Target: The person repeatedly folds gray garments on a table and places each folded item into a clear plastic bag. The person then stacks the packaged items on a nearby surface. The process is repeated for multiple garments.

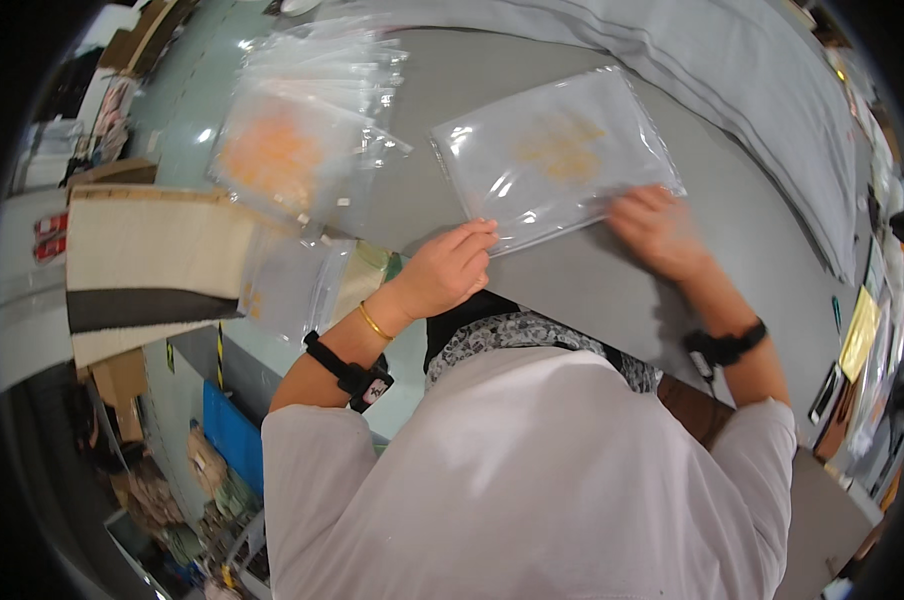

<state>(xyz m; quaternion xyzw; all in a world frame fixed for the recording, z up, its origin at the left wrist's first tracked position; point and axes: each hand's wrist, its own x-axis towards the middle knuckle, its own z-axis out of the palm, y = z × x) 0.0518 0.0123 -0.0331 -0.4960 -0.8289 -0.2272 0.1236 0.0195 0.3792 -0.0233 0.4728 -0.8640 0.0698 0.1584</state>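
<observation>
Both hands press on 1 clear bag (557, 155) lying flat on the grey table (592, 280). My left hand (447, 268) has its fingers curled together, tips pinching the bag's near left corner. My right hand (660, 232) lies flatter, fingers loosely spread on the near right edge; I cannot tell if it grips. Inside the bag I see grey cloth with a yellow print. Left of it sits a stack of bags (307, 120), well apart.
</observation>
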